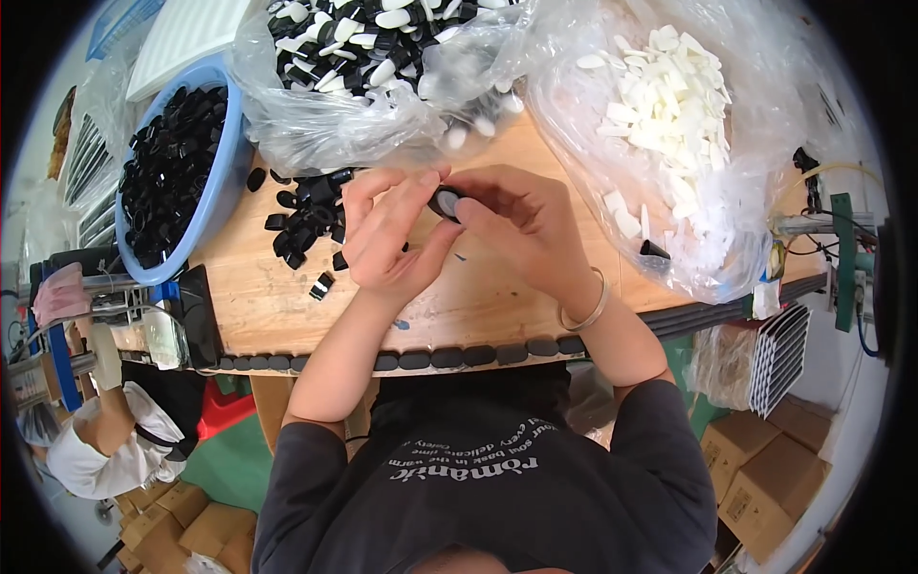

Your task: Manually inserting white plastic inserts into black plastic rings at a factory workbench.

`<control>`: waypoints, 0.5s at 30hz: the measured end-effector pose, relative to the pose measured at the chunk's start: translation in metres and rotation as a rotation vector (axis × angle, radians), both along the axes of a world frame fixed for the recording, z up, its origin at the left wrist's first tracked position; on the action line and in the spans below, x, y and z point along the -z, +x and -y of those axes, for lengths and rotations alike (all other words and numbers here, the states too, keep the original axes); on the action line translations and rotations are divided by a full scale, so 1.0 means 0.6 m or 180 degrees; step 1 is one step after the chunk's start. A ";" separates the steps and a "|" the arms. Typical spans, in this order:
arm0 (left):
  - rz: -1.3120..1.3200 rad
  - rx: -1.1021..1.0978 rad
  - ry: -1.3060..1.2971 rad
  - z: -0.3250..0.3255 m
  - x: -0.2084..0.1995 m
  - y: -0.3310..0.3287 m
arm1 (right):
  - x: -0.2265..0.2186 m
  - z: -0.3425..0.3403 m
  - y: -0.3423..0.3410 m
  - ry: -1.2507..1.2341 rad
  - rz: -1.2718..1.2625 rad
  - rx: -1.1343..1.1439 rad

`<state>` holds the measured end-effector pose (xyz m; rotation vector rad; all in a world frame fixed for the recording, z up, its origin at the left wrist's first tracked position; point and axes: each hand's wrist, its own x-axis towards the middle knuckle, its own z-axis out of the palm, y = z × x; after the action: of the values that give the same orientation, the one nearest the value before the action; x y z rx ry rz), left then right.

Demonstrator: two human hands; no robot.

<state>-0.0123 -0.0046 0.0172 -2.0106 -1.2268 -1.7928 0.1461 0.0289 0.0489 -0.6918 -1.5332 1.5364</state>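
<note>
Green floor (229,469) and stacked cardboard boxes (765,469) show below a wooden bench (258,316), whose near edge carries a dark padded strip (464,358), while a co-worker in white (105,450) is at the lower left. At the middle of the bench, just above its surface, a small black piece (446,202) with a grey oval face sits between the person's two hands. The left hand (387,234) pinches it lightly between forefinger and thumb, its other fingers loosely bent; the right hand (521,230) grasps it too, with the thumb against the oval. Loose black parts (311,210) lie beside the left hand, near a blue basin (237,124) full of similar ones. Beyond the hands, a clear bag (316,143) holds mixed black and white pieces (354,48); to the right, another bag (574,124) holds white pieces (674,96). By the look of it, the step in hand is seating or adjusting that oval. Such a move calls for a steady left pinch and even pressure from the right thumb. Whether the oval is fully seated cannot be told.
</note>
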 end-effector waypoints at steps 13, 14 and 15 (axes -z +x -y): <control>0.0209 0.0238 -0.0188 -0.007 0.014 0.009 | -0.013 -0.007 0.005 -0.0691 -0.0004 -0.0303; 0.0224 0.0256 -0.0169 -0.008 0.016 0.009 | -0.011 -0.007 0.005 -0.0700 -0.0008 -0.0292; 0.0239 0.0275 -0.0151 -0.008 0.018 0.008 | -0.009 -0.006 0.004 -0.0758 -0.0044 -0.0268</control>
<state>-0.0072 0.0000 0.0063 -2.0696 -1.2322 -1.9127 0.1484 0.0328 0.0542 -0.7562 -1.3975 1.8032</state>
